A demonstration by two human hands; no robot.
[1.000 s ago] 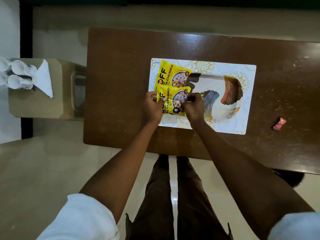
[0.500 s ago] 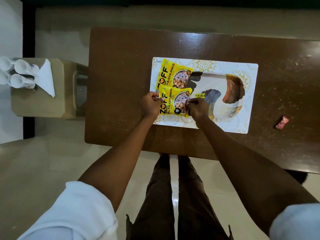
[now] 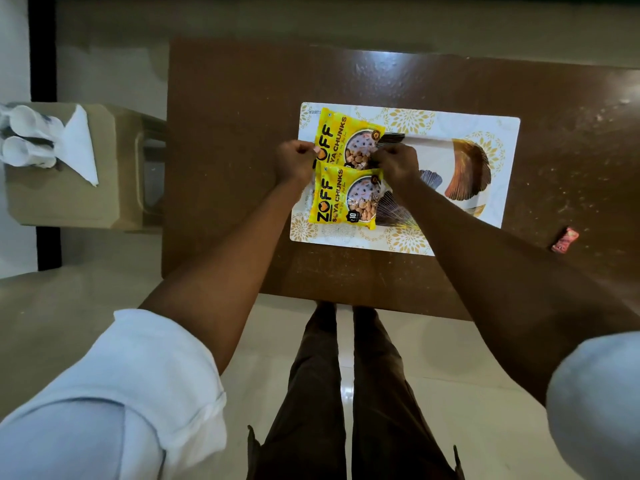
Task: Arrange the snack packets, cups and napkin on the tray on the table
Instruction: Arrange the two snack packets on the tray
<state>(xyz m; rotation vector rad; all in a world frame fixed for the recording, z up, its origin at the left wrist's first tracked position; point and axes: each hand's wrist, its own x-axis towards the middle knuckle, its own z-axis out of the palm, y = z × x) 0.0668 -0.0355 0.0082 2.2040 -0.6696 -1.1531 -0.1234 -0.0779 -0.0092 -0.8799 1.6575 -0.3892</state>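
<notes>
Currently both hands are pinching the far snack packet point(image 3: 346, 138) on the tray point(image 3: 498, 133): left hand point(image 3: 293, 162) is clamping its left edge, right hand point(image 3: 394, 164) is clamping its right edge, fingers closed on the foil. Near snack packet point(image 3: 341, 195) is lying flat just below it, its top edge overlapping the far packet's lower edge, with no hand on it. Both packets are sitting at the tray's left end, close to its left rim and inside it. Tray's right part is lying open. Tray is sitting on the brown bench point(image 3: 235, 133), with bare bench all round it and a small red wrapper point(image 3: 564, 240) lying well apart to the right. Cups point(image 3: 26, 136) and napkin point(image 3: 79, 143) are sitting on a beige stool point(image 3: 69, 199) left of the bench, well apart from the tray.
</notes>
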